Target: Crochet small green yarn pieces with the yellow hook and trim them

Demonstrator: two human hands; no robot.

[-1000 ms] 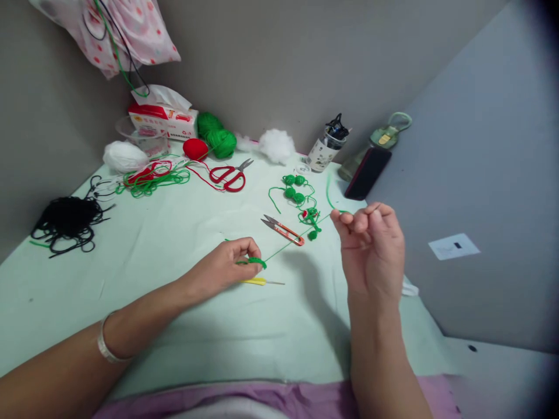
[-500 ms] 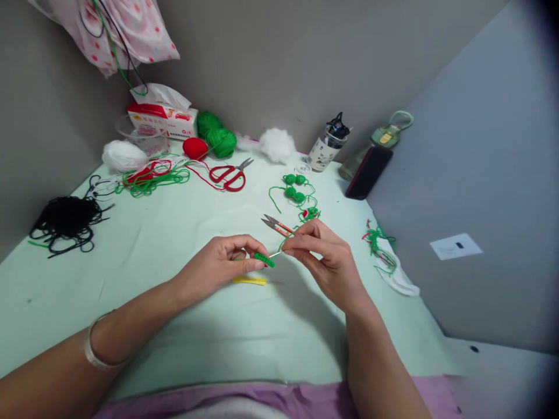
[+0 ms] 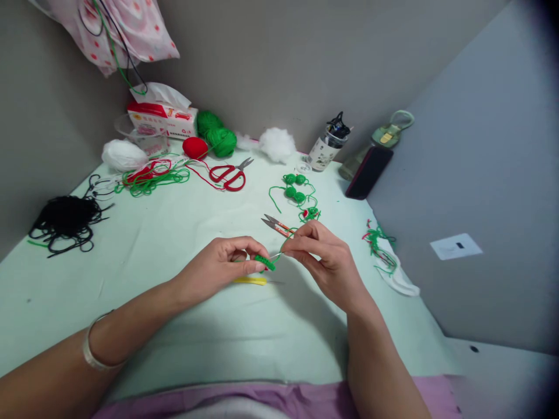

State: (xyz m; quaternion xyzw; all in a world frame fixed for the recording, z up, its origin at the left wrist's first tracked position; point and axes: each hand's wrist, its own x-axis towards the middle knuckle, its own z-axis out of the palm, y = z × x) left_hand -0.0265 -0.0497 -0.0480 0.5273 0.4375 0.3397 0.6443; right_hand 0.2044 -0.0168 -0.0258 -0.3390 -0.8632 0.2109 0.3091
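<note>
My left hand point(image 3: 225, 265) pinches a small green crocheted piece point(image 3: 264, 262) just above the pale green table point(image 3: 174, 326). My right hand point(image 3: 325, 259) is closed in a pinch on a thin needle point(image 3: 275, 255) whose tip meets the green piece. A green thread trails from the needle. Under my hands lies a yellow-handled crochet hook point(image 3: 251, 280). Orange thread snips point(image 3: 277, 226) lie just beyond my right fingers. Several small green crocheted balls point(image 3: 294, 187) with loose thread lie farther back.
Red scissors point(image 3: 229, 174), red point(image 3: 195, 148) and green yarn balls point(image 3: 216, 137), white yarn point(image 3: 123, 155), a tissue box point(image 3: 162, 119), white stuffing point(image 3: 276, 144), a jar point(image 3: 325, 150) and a phone point(image 3: 368, 172) line the back. Black yarn point(image 3: 65, 221) lies left, thread scraps point(image 3: 381, 247) right.
A second ago my right hand was raised to the right, pulling the green thread taut. It has come down to the green piece, and the needle tip now touches it.
</note>
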